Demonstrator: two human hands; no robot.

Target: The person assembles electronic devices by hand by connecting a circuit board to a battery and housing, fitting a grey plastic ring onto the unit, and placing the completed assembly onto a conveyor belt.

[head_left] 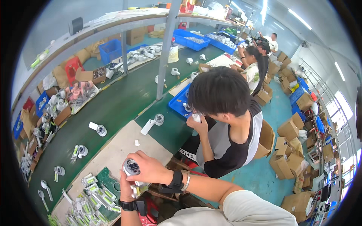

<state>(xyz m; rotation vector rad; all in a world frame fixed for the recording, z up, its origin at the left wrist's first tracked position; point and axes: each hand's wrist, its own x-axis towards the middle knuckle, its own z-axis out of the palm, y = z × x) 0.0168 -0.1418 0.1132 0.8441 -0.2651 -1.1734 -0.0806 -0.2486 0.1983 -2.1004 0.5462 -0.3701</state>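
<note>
I had a white round thing (131, 168) with a dark face up in front of me, over the near edge of the pale board (151, 145). My right hand (151, 168) was closed around it, with the fingers bent over its side. My left hand (126, 186) was just below, close up against it, but I could not tell how tight those fingers were. A white and green bit (139, 189) poked out under my right hand.

I thought the round thing could slip and fall, since its side looked smooth and no board was right under part of it. If my left arm swung, it could knock the pile of green and white packs (90, 203) next to it, and some could slide off. The tiny white piece (137, 143) on the board looked easy to brush away and lose.

The person (232, 139) beside me had big white letters on their dark trousers (188, 154). Any words on the packs were too small for me to read.
</note>
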